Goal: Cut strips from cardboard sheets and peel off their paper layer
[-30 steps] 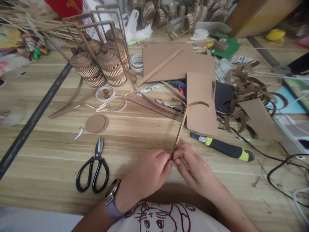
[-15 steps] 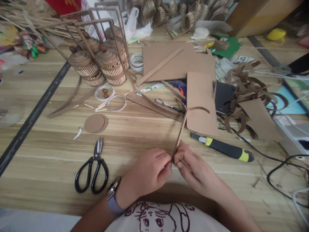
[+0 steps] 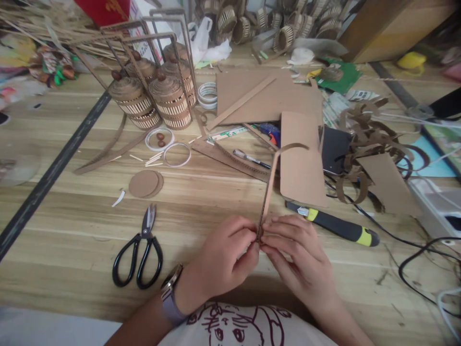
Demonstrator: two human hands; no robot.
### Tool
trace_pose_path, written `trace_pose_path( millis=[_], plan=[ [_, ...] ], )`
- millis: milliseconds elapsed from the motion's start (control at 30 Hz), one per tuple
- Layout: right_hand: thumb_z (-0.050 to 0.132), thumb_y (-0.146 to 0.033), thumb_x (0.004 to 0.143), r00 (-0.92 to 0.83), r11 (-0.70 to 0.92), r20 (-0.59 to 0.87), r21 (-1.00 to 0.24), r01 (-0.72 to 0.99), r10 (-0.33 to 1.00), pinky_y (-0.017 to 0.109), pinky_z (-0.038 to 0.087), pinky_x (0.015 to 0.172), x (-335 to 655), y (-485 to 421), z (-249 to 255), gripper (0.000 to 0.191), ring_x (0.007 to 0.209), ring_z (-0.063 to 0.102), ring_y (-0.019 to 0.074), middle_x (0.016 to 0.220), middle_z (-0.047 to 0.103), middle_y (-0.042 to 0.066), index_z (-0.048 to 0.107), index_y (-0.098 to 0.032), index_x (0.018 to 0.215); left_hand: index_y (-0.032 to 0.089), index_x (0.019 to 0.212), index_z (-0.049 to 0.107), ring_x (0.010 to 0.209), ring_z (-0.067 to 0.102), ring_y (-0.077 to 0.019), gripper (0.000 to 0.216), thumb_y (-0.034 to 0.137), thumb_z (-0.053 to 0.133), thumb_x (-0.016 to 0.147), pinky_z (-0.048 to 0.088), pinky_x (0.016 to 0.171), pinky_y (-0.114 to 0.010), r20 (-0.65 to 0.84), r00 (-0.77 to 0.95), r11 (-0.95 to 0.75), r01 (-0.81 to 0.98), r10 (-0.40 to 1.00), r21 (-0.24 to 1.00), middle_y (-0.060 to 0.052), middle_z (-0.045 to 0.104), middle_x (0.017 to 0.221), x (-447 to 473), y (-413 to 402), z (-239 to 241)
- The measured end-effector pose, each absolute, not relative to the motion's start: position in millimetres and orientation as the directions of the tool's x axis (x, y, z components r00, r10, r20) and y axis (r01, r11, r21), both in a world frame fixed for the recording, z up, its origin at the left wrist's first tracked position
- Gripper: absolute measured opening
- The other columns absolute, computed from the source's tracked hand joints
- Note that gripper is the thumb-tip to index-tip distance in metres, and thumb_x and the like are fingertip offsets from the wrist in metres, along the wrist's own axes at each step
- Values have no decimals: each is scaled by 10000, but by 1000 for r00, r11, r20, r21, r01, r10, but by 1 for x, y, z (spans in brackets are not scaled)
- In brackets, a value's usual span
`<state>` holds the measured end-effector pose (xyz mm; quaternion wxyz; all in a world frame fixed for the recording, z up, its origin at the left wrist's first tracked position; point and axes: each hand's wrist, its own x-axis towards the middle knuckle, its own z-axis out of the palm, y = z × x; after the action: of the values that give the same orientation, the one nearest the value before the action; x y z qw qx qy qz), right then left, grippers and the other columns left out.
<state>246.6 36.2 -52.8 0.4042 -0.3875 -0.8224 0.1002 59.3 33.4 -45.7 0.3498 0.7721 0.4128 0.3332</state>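
A narrow cardboard strip (image 3: pixel 269 192) rises away from me over the table, its far end bent to the right. My left hand (image 3: pixel 232 247) pinches the near end of the strip between thumb and fingers. From the other side my right hand (image 3: pixel 297 252) grips the same end, its fingers lying along the strip. The fingertips of both hands nearly meet, so the end itself is mostly hidden. Black-handled scissors (image 3: pixel 144 250) lie to the left of my left hand. Beyond my right hand rests a black and yellow utility knife (image 3: pixel 334 223).
Lidded cardboard-and-stick baskets (image 3: pixel 169 101) with tall handles stand at the back left. Round cardboard discs (image 3: pixel 144 183), tape rings (image 3: pixel 176 154) and small sticks lie before them. Cardboard sheets (image 3: pixel 302 168) and a heap of curled strips (image 3: pixel 370 125) occupy the right, with a black cable (image 3: pixel 389 228).
My right hand's fingers have straightened and spread along the strip. The strip's bent far end has risen slightly. The whole view has shifted a little.
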Motion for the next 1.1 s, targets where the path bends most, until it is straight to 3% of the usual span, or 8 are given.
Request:
trace_pose_path(
  millis=[167, 400, 600, 867, 1100],
  plan=[
    [605, -75, 871, -320, 644, 568, -579, 500, 758, 411, 534, 813, 241, 32, -51, 214, 906, 688, 215, 908, 741, 28, 607, -254, 988, 169, 774, 535, 870, 564, -153, 173, 88, 469, 911, 489, 819, -252, 324, 408, -481, 381, 854, 789, -63, 623, 922, 60, 32, -46],
    [596, -91, 874, -281, 586, 518, -660, 470, 808, 419, 525, 886, 243, 31, -54, 174, 931, 713, 209, 883, 743, 8, 595, -253, 936, 172, 772, 545, 863, 570, -157, 183, 101, 458, 917, 494, 814, -261, 329, 396, -475, 359, 857, 804, -65, 633, 909, 62, 31, -48],
    [583, -142, 910, -206, 502, 459, -770, 393, 864, 421, 567, 806, 243, 31, -55, 122, 908, 712, 235, 831, 723, 24, 588, -264, 912, 180, 799, 562, 883, 591, -157, 169, 107, 464, 915, 497, 819, -269, 320, 415, -466, 321, 852, 824, -61, 655, 949, 60, 31, -50],
    [603, -90, 877, -292, 638, 581, -580, 506, 760, 399, 536, 860, 243, 31, -56, 158, 968, 708, 212, 925, 749, 37, 594, -233, 945, 166, 864, 572, 892, 587, -180, 146, 252, 493, 952, 470, 812, -293, 174, 372, -303, 323, 912, 897, -56, 621, 900, 61, 34, -49],
    [606, -77, 883, -332, 662, 621, -427, 616, 710, 393, 484, 918, 240, 29, -56, 156, 972, 727, 206, 984, 786, 59, 608, -210, 965, 181, 783, 555, 723, 563, -147, 180, 193, 475, 944, 421, 672, -254, 36, 361, -186, 390, 932, 902, -5, 594, 751, 65, 32, -50]
  ],
)
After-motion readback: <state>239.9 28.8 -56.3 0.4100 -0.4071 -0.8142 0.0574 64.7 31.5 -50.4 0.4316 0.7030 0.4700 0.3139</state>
